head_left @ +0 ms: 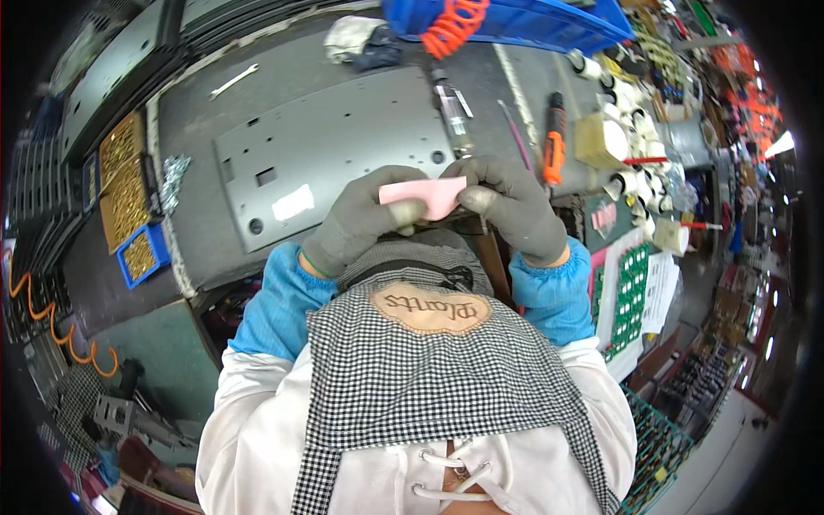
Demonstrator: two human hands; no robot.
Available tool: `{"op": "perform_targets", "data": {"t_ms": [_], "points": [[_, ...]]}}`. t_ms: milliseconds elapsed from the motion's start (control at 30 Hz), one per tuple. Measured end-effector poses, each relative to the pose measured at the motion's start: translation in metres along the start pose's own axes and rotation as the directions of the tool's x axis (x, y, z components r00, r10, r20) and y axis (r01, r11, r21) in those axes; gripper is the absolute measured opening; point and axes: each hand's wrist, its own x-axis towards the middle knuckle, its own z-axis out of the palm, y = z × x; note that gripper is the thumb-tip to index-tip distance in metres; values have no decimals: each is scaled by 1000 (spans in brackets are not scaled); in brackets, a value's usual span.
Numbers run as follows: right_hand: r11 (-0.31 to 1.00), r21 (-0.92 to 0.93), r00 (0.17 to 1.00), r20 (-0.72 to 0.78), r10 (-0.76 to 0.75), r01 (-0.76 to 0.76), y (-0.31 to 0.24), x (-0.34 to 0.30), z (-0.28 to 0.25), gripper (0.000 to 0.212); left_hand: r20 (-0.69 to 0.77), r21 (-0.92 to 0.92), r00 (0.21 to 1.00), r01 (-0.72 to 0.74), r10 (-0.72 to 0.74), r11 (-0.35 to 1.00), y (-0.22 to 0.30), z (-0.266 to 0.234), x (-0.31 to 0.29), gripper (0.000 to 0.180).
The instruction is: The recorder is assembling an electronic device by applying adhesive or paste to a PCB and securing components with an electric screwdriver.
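Between my two gloved hands, close in front of the apron, is a pink flat strip [438, 196], bent along its lower side. My left hand [365, 216] pinches its left end with the thumb in front. At its right end my right hand [506, 204] grips it between thumb and fingers. Both hands wear grey gloves with blue sleeve covers above them. Just beyond the hands a large grey metal panel [335, 129] with holes and a white label lies flat on the dark workbench [197, 112].
An orange-and-black power screwdriver [554, 142] and a purple pen-like stick [515, 133] lie at the right. A wrench [233, 81] is at the far left, near trays of brass screws [124, 184]. A blue bin [532, 24] stands at the back. White rolls [631, 120] crowd the right side.
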Motion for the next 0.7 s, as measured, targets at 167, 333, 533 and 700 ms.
{"op": "perform_targets", "data": {"t_ms": [167,333,533,700], "points": [[976,81,975,-75,208,-202,12,43,69,25,-438,-5,899,14,-15,1000,6,-32,-54,31],[958,222,975,-79,205,-183,15,71,128,35,-501,113,854,-95,139,989,-6,-69,-86,27],[954,-260,983,-140,117,-150,48,86,164,28,-576,276,816,125,60,953,-17,-103,-132,25],[885,160,888,-80,453,-437,82,85,173,26,-767,531,566,297,301,794,-46,-119,-174,42]]}}
